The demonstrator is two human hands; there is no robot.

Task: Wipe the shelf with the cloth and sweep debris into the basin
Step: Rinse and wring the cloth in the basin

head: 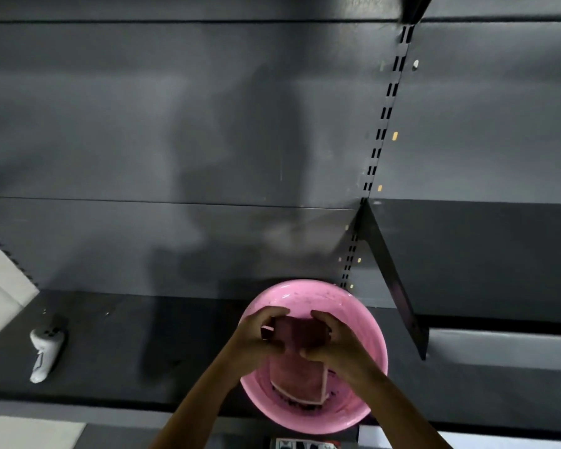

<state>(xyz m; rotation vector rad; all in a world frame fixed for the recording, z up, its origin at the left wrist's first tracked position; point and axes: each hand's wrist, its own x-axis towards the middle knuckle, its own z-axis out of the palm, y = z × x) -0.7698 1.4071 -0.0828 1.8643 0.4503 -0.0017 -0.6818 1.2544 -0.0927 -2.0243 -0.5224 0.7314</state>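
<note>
A round pink basin (366, 315) sits on the dark grey shelf (127, 351), slightly over its front edge. Both my hands are above the basin and hold a pink cloth (297, 374) between them. My left hand (259, 335) grips the cloth's upper left part. My right hand (331, 341) grips the upper right part. The cloth hangs down into the basin, and its white-edged lower end rests near dark specks of debris at the bottom.
A white handheld controller (46, 351) lies on the shelf at the left. A dark shelf bracket (392, 270) slopes down at the right, below a slotted upright (386, 111). A white panel (0, 286) stands at the far left.
</note>
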